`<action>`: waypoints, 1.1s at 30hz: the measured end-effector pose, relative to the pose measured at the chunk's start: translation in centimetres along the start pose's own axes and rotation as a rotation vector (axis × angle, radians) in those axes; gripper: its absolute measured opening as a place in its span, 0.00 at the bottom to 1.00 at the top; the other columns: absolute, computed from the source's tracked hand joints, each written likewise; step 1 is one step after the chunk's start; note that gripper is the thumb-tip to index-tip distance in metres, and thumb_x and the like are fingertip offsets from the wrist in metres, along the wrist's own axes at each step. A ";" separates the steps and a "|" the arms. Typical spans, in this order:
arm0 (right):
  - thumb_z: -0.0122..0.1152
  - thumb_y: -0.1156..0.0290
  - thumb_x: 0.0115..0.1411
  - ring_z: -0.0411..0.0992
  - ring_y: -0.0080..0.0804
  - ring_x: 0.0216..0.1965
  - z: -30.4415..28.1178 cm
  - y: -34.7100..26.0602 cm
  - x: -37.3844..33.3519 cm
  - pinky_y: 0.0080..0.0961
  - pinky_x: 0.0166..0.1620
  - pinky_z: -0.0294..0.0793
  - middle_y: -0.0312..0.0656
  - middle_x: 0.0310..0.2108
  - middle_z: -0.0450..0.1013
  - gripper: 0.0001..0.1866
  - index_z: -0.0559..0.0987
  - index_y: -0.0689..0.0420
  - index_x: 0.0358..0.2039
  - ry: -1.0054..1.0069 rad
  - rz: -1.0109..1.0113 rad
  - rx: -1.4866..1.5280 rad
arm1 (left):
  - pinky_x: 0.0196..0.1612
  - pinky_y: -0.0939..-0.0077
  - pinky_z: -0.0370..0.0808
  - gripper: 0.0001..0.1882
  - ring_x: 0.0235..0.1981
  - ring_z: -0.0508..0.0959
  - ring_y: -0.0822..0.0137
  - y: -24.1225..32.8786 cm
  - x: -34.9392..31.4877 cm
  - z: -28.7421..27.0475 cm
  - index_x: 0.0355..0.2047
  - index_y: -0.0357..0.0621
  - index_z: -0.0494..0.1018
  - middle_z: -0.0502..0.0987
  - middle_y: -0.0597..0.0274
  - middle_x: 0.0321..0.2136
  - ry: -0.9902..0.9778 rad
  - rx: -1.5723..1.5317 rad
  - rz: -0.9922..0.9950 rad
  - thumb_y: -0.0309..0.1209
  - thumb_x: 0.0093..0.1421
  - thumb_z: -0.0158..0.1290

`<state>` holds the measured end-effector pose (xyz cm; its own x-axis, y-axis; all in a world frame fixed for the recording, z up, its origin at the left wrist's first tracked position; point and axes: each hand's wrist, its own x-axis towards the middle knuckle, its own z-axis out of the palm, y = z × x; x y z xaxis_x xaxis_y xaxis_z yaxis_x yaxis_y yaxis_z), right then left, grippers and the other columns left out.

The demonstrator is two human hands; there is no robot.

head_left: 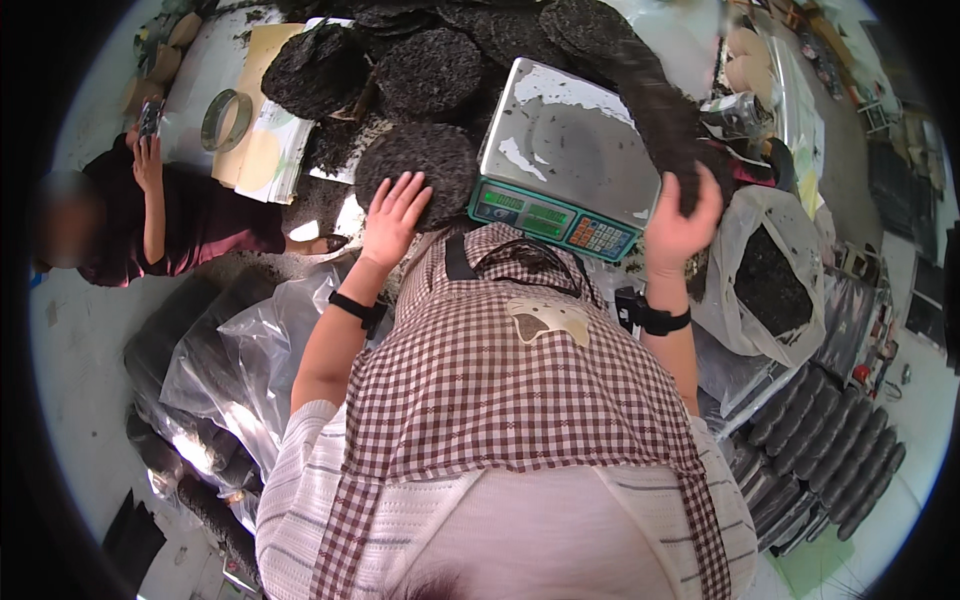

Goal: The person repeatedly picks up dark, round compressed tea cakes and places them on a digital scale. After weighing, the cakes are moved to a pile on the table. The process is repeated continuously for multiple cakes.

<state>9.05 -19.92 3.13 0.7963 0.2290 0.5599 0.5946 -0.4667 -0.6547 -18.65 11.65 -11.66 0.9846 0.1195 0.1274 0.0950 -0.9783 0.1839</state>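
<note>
My left hand (pixel 396 218) lies with outstretched fingers on a rough, round black disc (pixel 425 165) that looks like dried seaweed. My right hand (pixel 685 215) is curled at the right side of a digital scale (pixel 565 145), thumb and fingers on either side of the lower end of another dark disc (pixel 660 110). That disc is tilted and smeared by motion. On the scale's metal pan are pale patches and no disc; its display is lit green. More black discs (pixel 430 72) lie piled beyond, along the far side of the table.
To the right stands an open plastic bag (pixel 725 320) of dark crumbs, above stacked black packs (pixel 830 450). Clear plastic bags (pixel 270 340) lie to my left. A tape roll (pixel 226 120) rests on papers at the far left, near another person (pixel 185 215) holding a phone.
</note>
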 end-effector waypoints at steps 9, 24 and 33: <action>0.72 0.72 0.55 0.75 0.47 0.59 -5.2 1.7 -1.7 0.43 0.63 0.73 0.46 0.57 0.78 0.19 0.83 0.59 0.49 -0.449 -0.229 -0.092 | 0.78 0.49 0.46 0.47 0.77 0.54 0.54 -0.8 -0.7 -1.7 0.72 0.48 0.62 0.57 0.55 0.76 -0.181 -0.163 -0.109 0.40 0.51 0.63; 0.57 0.44 0.72 0.71 0.18 0.26 -4.1 22.1 2.4 0.19 0.31 0.72 0.34 0.30 0.78 0.27 0.84 0.60 0.43 -0.446 0.929 0.009 | 0.59 0.58 0.73 0.17 0.52 0.78 0.46 3.0 19.4 -2.0 0.52 0.37 0.78 0.80 0.45 0.48 0.421 -0.638 -0.301 0.35 0.69 0.55; 0.66 0.54 0.68 0.78 0.45 0.50 5.2 12.5 -1.9 0.42 0.50 0.77 0.54 0.45 0.78 0.29 0.75 0.68 0.55 -0.493 0.443 -0.121 | 0.69 0.48 0.62 0.42 0.63 0.68 0.38 15.0 22.1 4.9 0.67 0.31 0.60 0.69 0.37 0.61 0.381 -0.508 -0.187 0.37 0.58 0.65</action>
<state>15.57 -21.72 -8.75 0.9369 0.3436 -0.0643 0.2063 -0.6919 -0.6919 5.30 -1.19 -10.89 0.8284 0.4226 0.3677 0.0867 -0.7452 0.6612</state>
